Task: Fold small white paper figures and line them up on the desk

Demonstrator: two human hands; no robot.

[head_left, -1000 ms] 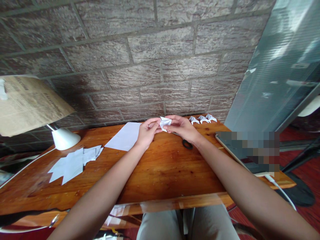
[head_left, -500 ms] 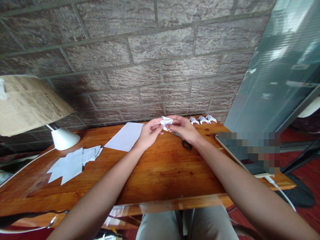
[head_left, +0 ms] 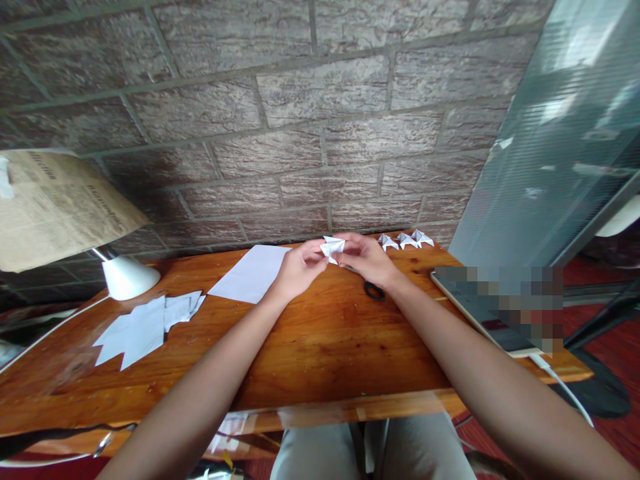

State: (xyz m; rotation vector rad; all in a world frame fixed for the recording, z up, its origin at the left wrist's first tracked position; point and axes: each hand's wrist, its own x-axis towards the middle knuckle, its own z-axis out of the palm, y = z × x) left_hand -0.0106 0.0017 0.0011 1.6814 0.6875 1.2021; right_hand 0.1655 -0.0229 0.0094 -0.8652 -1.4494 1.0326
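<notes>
folded paper [head_left: 333, 248]: small, white, sharply pointed, between both hands over the far worktop [head_left: 325, 353]
right hand [head_left: 373, 259]: grip pinching the folded paper, thumb across its face
left hand [head_left: 299, 268]: fingertips at its left edge; cannot tell whether this grip pinches
paper figures [head_left: 407, 240]: three, spiky, in a row
sheet [head_left: 250, 275]: flat, smooth, white
wood: glossy, orange-brown, grained
wall [head_left: 320, 143]: rough grey blocks

Folded paper [head_left: 332, 247] betw L hand [head_left: 299, 268] & R hand [head_left: 371, 259]; 3 folded pcs [head_left: 407, 241] nr wall [head_left: 350, 143]
</notes>
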